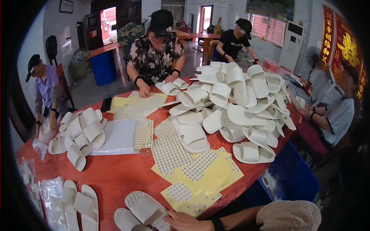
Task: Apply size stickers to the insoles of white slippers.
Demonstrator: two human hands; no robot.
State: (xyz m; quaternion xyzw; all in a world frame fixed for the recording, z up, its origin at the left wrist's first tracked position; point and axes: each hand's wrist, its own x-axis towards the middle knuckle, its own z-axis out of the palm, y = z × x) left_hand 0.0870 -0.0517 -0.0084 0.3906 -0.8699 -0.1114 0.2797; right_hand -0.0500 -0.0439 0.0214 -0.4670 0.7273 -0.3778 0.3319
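At the lower edge, my right hand (184, 222) has its fingers bent at the side of a white slipper (144, 206), gripping its edge near the strap. A second white slipper (128, 219) lies against its left side, partly cut off by the picture's rim. My right wrist wears a black band, and a pale lacy sleeve (289, 215) covers the upper arm. My left hand is out of view. Close to my right hand lie yellow label sheets (208, 173) with small printed stickers, some peeled off. Another pair of white slippers (88, 204) rests to the left, beside a clear plastic packet (52, 200).
A large heap of white slippers (231, 100) covers the far right of the red table (127, 173). Left lie more slippers (83, 131) and a white plastic-wrapped stack (113, 136). A blue bin (296, 173) stands beside the table. Several co-workers (156, 57) sit around it.
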